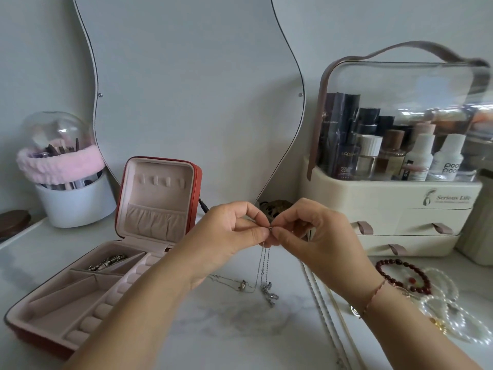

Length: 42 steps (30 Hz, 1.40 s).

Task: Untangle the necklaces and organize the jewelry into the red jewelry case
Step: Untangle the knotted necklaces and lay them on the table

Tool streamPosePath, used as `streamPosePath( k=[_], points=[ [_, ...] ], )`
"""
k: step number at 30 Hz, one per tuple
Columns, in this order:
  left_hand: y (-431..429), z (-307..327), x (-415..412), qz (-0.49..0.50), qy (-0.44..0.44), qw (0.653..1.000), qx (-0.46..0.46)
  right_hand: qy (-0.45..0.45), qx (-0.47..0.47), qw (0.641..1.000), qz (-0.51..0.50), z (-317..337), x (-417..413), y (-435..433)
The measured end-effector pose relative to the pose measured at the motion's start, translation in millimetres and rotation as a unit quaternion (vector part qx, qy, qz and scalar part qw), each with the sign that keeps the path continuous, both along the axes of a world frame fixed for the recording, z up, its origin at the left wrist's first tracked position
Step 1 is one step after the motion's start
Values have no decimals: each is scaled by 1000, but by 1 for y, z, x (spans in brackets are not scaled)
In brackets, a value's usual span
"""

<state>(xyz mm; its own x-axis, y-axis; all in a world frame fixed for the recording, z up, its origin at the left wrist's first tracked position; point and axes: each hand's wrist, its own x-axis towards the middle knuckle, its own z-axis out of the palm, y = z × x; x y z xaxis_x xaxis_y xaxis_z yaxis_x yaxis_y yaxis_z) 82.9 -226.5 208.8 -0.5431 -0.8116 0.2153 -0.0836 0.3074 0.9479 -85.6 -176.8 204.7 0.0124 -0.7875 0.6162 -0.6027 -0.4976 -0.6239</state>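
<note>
Head view shows my left hand (229, 232) and right hand (316, 233) meeting, both pinching a silver necklace (262, 265), while the red jewelry case (198, 182) holds one piece (108, 261) and bracelets (384, 264) wait on the table (240, 332).

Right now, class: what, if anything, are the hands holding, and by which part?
The left hand and right hand both pinch a thin silver chain at its upper end, fingertips meeting; the rest hangs to the tabletop.
</note>
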Motion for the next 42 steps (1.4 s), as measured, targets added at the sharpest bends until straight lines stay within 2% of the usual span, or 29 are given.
streamPosePath(
  k=[4,9,15,24,33,42],
  points=[
    [2,-1,-2,19,11,1000,-4,45,-36,998,-26,-1,0,-2],
    [1,-2,-3,37,1,999,-18,42,-41,998,-28,-2,-1,-2],
    [-1,-5,-5,69,3,997,-33,-13,-10,1000,-19,-2,-1,-1],
    [1,-8,-9,71,29,997,6,-39,24,998,-34,-7,3,-3],
    [0,-8,-10,75,56,996,14,-86,60,995,2,-7,3,-3],
    [0,-8,-9,67,62,996,17,-174,98,978,58,-7,3,-5]
  ],
)
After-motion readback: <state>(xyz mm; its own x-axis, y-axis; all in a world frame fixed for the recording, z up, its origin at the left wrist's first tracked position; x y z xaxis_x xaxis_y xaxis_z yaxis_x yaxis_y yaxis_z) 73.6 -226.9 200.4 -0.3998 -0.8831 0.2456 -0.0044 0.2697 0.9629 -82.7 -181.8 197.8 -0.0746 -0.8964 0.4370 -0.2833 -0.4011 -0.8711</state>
